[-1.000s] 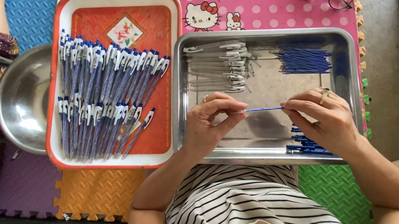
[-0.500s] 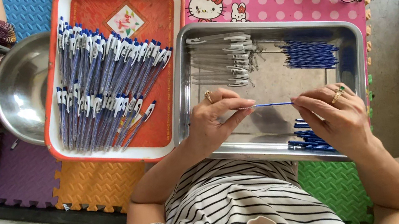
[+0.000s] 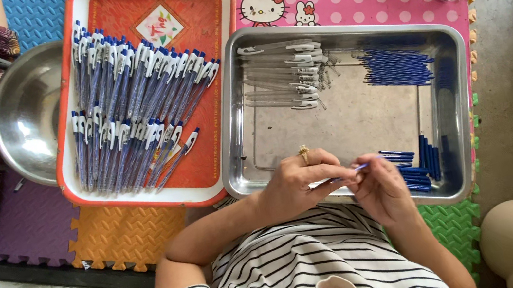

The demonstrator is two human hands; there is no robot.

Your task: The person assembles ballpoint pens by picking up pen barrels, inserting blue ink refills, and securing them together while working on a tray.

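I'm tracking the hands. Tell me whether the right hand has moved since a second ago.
Yes. The right hand has drawn in toward the left hand, from the steel tray's right end to its near rim's middle.

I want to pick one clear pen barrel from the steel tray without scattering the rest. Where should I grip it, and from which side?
Probably the clip end of the bottom barrel, coming from the bare tray floor below. The barrels lie flat, side by side, clips to the right near small springs. That bottom edge is the open side, and the white clip is the easiest part to pinch.
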